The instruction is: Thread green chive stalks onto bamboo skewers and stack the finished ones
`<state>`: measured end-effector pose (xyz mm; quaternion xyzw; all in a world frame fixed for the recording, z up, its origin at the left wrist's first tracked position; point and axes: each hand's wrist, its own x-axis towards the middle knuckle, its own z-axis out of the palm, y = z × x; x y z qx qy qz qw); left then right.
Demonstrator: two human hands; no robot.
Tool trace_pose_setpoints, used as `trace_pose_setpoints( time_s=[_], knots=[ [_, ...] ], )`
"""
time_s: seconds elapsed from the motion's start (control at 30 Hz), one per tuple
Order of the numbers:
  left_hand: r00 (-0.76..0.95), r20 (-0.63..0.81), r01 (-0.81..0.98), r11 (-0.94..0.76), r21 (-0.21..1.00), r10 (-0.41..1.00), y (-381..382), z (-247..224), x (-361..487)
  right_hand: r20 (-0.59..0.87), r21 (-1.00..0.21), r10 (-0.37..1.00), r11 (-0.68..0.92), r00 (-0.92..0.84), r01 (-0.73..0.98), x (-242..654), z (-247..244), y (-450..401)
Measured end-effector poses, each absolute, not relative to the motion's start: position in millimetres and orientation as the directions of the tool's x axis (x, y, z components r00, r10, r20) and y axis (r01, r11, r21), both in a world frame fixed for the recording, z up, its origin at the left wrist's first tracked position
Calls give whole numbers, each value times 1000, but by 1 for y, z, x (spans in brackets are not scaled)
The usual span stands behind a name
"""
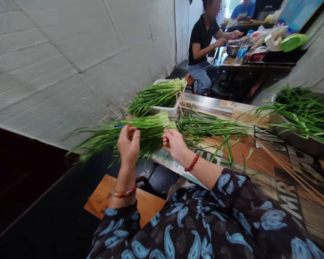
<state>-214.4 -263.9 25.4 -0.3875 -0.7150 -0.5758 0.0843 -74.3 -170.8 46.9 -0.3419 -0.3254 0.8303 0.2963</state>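
My left hand (129, 143) has its fingers curled round a long bunch of green stalks (148, 123), whose leafy ends stretch left and look blurred. At the pale cut ends on the right, my right hand (175, 143) pinches with thumb and fingers together; what lies between them is too small to tell. More green stalks lie beneath the bunch. Behind it, a white basket (169, 110) carries a pile of stalks (159, 94). Loose stalks (210, 126) are spread over the table (259, 154) to the right of my hands.
A metal tub (288, 128) of leafy greens stands at the right. Thin brown strands (288, 163) cross the table. Below my left forearm is a wooden stool (148, 205). A wall borders the left. Two people sit at a cluttered table behind.
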Motion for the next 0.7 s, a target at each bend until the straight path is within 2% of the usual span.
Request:
trace_pose_setpoints(
  time_s=[0.07,0.13,0.27,0.37,0.43,0.53,0.63,0.7],
  knots=[
    [-694,466,588,59,806,549,-259,3,-219,-436,-738,714,-632,-547,-237,-74,16,-163],
    [-667,483,628,81,774,567,-254,-5,-216,-460,-742,703,-640,-542,-200,-68,-2,-157],
    [-445,622,838,54,544,644,-238,14,-204,-453,-781,677,-615,-580,-108,-58,-9,-149],
    [-216,608,937,-13,349,764,-217,33,-203,-431,-831,671,-556,-603,-26,-53,-7,-144],
    [-116,528,967,-26,254,841,-201,37,-206,-410,-866,671,-499,-618,32,-51,-9,-139],
    [-44,310,991,4,131,950,-179,28,-209,-360,-916,680,-387,-639,105,-46,-14,-130],
    [-87,71,996,87,9,994,-169,7,-207,-307,-949,691,-277,-654,153,-36,-21,-124],
    [-140,28,989,141,-49,990,-168,-6,-202,-277,-961,691,-217,-668,174,-23,-25,-121]
  ],
)
